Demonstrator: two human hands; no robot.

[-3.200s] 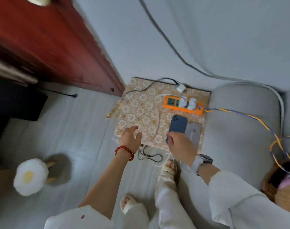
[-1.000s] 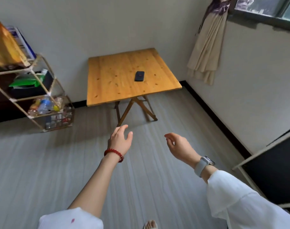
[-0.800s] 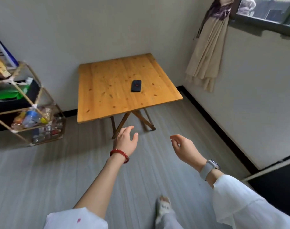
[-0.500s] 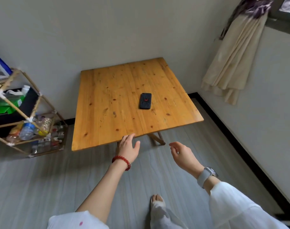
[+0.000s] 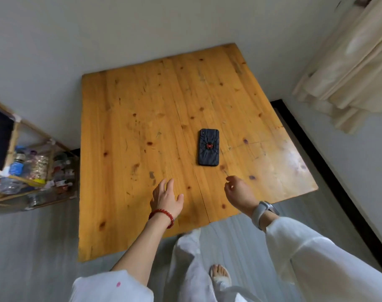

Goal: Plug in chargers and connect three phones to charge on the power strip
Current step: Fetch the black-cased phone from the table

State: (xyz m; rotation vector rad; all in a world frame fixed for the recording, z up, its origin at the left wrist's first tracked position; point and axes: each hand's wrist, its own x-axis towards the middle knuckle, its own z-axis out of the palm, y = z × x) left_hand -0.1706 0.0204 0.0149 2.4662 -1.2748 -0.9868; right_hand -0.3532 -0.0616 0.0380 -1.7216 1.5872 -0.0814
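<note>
Phone (image 5: 208,147), only 1, lies on table (image 5: 129,131); 2 hands' fingers (image 5: 164,186) loosely spread.

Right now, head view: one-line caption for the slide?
Both empty hands, left and right, reach over a wooden table toward a black phone lying face down.

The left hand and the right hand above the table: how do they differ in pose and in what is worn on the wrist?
The left hand has its fingers spread and nearly straight; the right hand has its fingers loosely curled. The left wrist wears a red bead bracelet; the right wrist wears a grey watch. The right hand is nearer the phone. Both hold nothing.
</note>
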